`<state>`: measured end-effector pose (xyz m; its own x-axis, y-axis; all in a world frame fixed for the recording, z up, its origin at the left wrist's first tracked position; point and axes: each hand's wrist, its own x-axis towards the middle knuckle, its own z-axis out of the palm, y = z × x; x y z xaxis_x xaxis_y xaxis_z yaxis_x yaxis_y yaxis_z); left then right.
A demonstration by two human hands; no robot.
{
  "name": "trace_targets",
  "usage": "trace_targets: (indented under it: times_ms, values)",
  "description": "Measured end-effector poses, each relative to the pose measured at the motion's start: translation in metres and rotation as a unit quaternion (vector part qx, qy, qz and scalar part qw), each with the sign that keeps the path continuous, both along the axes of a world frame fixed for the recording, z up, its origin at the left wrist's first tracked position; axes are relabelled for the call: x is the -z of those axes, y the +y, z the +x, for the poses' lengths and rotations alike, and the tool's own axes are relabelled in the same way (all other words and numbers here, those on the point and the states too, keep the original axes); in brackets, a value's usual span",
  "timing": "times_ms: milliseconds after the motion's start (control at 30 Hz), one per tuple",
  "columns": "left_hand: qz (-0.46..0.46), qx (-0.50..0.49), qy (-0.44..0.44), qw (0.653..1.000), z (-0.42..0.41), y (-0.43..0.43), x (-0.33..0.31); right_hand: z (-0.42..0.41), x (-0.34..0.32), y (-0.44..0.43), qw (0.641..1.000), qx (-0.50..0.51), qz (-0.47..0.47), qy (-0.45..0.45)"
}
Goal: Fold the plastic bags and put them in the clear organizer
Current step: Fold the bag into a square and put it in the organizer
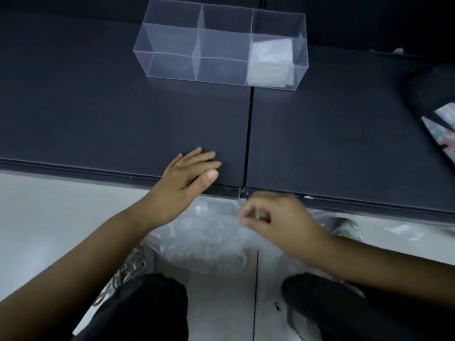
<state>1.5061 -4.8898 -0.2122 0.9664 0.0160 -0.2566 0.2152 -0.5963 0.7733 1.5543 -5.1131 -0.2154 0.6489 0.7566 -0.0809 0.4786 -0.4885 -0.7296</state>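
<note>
Sitting on the dark table, toward its far side, the clear organizer is showing three compartments in a row. The right-end compartment is holding a stack of folded bags, whitish and lying flat.

A heap of loose bags is lying below the near table edge, between the person's knees, over the pale floor. The film is clear and crumpled, so single bags are proving hard to separate by eye. A patterned object is being cut off by the right frame edge; not identifiable.

The left hand is resting palm down on the table near its front edge, its fingers lying straight and close together, the thumb pointing along the edge.

The right hand is hovering just below the table edge, over the heap, and is motion-blurred. Its fingers are curling in toward the thumb and appear to be pinching a bit of the clear film at the top of the heap.
</note>
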Motion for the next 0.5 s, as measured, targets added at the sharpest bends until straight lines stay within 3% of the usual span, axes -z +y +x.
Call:
trace_targets:
  times_ms: [100,200,300,367,433,500]
  values:
    - [-0.194,0.058,0.072,0.977,0.003,0.000,-0.029,0.028,-0.042,0.001,0.977,0.134,0.106,0.126]
    - [-0.198,0.095,0.097,0.971,0.011,-0.003,-0.040,0.061,-0.064,-0.003,0.941,0.217,0.188,0.181]
    - [-0.153,-0.019,0.029,0.988,0.019,-0.005,-0.042,0.086,-0.067,-0.011,0.922,0.282,0.188,0.189]
    - [-0.161,-0.103,0.022,0.981,0.022,0.002,-0.039,0.098,-0.062,-0.019,0.915,0.301,0.178,0.201]
    - [-0.197,-0.180,0.039,0.963,0.029,0.011,-0.039,0.107,-0.058,-0.024,0.911,0.316,0.160,0.211]
    - [-0.268,-0.271,0.059,0.923,0.037,0.017,-0.036,0.115,-0.056,-0.027,0.890,0.338,0.193,0.236]
